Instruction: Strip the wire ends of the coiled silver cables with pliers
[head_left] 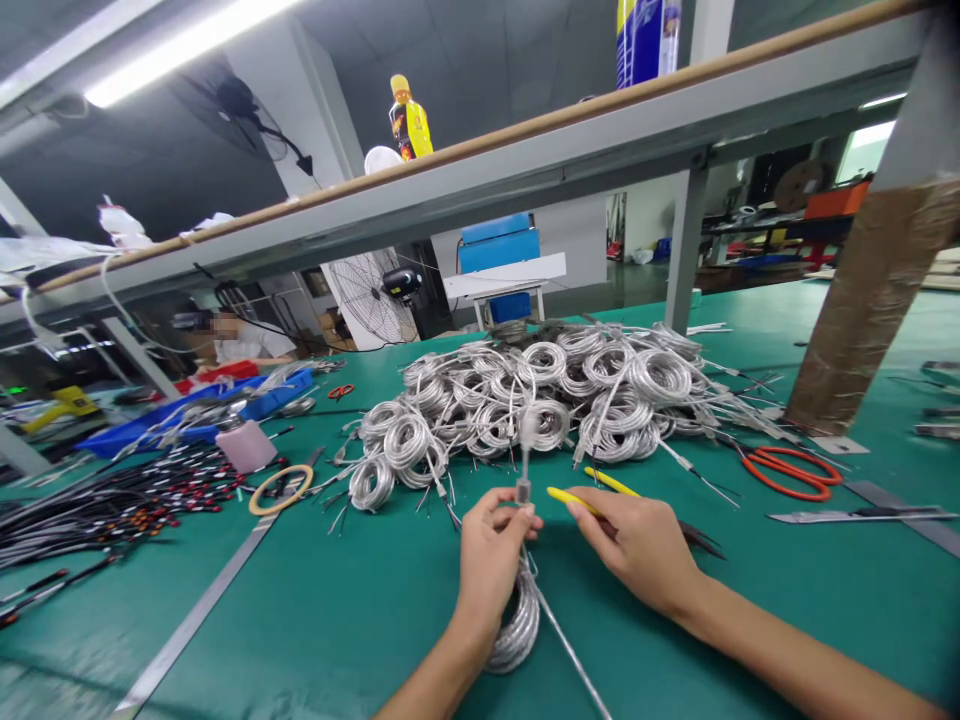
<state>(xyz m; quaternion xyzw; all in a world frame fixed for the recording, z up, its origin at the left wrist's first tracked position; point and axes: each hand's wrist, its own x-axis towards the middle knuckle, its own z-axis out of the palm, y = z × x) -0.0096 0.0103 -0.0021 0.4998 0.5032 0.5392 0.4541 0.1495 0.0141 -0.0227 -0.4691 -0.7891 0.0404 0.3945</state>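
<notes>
My left hand (495,540) is closed on the end of a clear-jacketed silver cable, its connector (523,490) standing up between thumb and fingers. Below that hand hangs or lies the cable's coil (517,635), with a loose length running toward the front edge. To the right, my right hand (641,540) is wrapped round a tool with yellow handles (574,499); its dark end sticks out behind the hand toward the right. The yellow handle tips point toward the connector, apart from it. A large heap of coiled silver cables (544,425) lies just beyond both hands.
Orange-handled scissors (795,475) and a blade (847,516) lie right. At left are black cables (112,490), a tape ring (281,490), a steel ruler (206,610), a pink bottle (246,446) and a blue tray (150,432). A shelf (450,190) crosses above; a person (251,340) sits far left.
</notes>
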